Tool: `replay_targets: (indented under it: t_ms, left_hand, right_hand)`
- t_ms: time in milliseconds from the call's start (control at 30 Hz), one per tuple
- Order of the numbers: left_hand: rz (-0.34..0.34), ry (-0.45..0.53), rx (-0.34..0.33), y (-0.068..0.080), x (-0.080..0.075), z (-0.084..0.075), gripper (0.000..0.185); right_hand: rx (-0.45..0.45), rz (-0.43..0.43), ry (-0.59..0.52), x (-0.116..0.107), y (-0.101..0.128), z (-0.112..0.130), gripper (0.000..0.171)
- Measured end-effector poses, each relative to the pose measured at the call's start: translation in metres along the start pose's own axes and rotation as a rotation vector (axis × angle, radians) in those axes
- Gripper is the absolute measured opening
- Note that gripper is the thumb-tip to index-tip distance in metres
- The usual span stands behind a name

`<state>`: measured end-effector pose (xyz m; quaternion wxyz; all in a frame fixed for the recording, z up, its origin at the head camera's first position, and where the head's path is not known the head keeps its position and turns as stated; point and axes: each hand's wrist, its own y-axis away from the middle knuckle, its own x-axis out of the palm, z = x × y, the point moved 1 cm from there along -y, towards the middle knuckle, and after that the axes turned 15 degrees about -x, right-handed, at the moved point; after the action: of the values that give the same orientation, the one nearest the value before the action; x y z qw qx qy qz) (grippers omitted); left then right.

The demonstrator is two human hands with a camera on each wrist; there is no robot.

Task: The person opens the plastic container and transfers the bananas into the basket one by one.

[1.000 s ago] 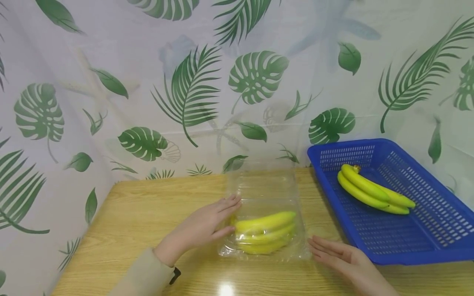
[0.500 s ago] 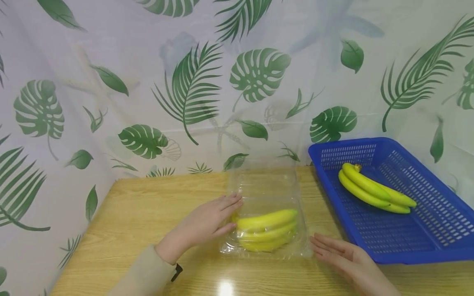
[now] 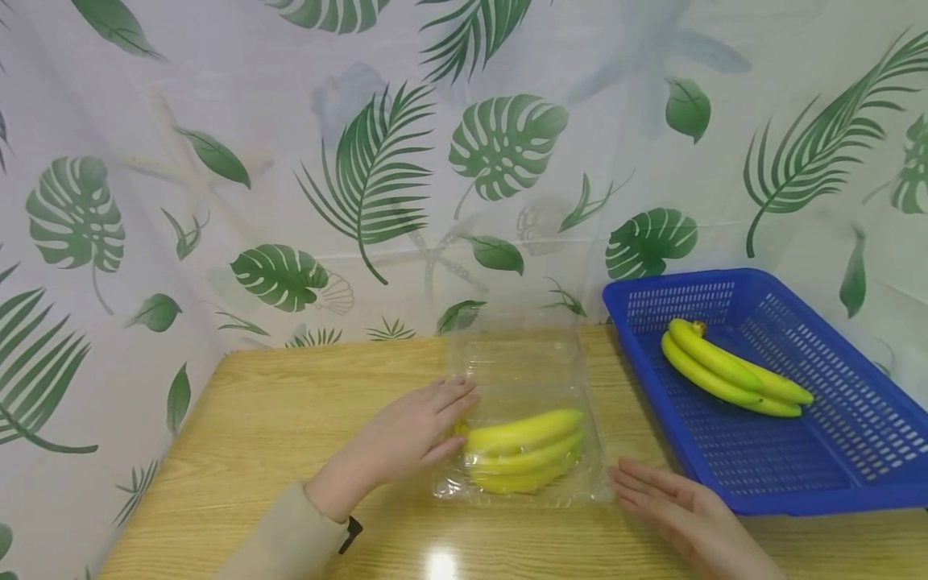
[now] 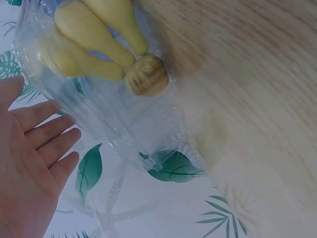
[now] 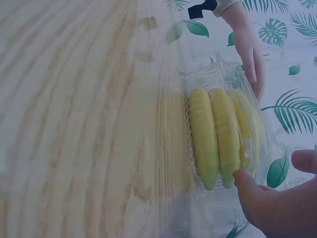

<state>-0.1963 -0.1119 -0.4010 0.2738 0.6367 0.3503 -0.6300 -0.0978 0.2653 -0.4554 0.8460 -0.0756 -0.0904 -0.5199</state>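
With both hands poised on either side of it, the clear plastic container [image 3: 536, 393] sits in the lower middle of the frame, on the tabletop [image 3: 290, 419], bananas [image 3: 522, 453] inside. And look at the line: the long axis of the fruit runs almost straight from one hand to the other, stem end at the left, tips rising a touch to the right. Left hand [image 3: 413, 427], fingers outstretched, gripping nothing, laps over the container's left edge in the head view; right hand [image 3: 677, 503], palm turned in and just as free, is right by the lower right corner. It's the left that's nearer the fruit! Actual contact? Through that clear plastic I can't tell for either hand. More plastic reaches toward the back edge, probably a raised lid. Over at the right of the frame, the blue basket [image 3: 819, 501] stands just past the right hand, a second bunch of bananas [image 3: 732, 374] lying in it at a slant.
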Motion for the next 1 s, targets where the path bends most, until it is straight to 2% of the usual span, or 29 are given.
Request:
replay_targets:
  t_ms: [133,267,433,667,800,900,1000]
  left_hand:
    - [-0.011,-0.03,0.017,-0.002,-0.006,-0.008,0.062]
    - [-0.032,-0.072,0.062,-0.004,-0.012,-0.018,0.061]
    - [-0.068,-0.108,0.124,-0.005,-0.015,-0.031,0.058]
    - [-0.139,-0.158,0.228,-0.008,-0.02,-0.053,0.056]
    - [-0.173,-0.177,0.284,-0.012,-0.022,-0.066,0.055]
    - [-0.169,-0.169,0.306,-0.014,-0.023,-0.075,0.056]
    - [-0.166,-0.174,0.328,-0.017,-0.021,-0.082,0.056]
  right_hand:
    - [0.039,-0.014,0.017,0.0,0.001,0.0,0.068]
    - [0.092,-0.048,0.011,0.001,0.003,-0.001,0.071]
    - [0.08,-0.051,-0.17,-0.001,0.006,-0.005,0.066]
    - [0.107,-0.056,-0.348,-0.002,0.01,-0.009,0.06]
    - [0.095,-0.012,-0.481,-0.004,0.011,-0.009,0.051]
    - [0.084,0.029,-0.603,-0.004,0.012,-0.01,0.044]
    - [0.086,0.053,-0.687,-0.005,0.012,-0.012,0.044]
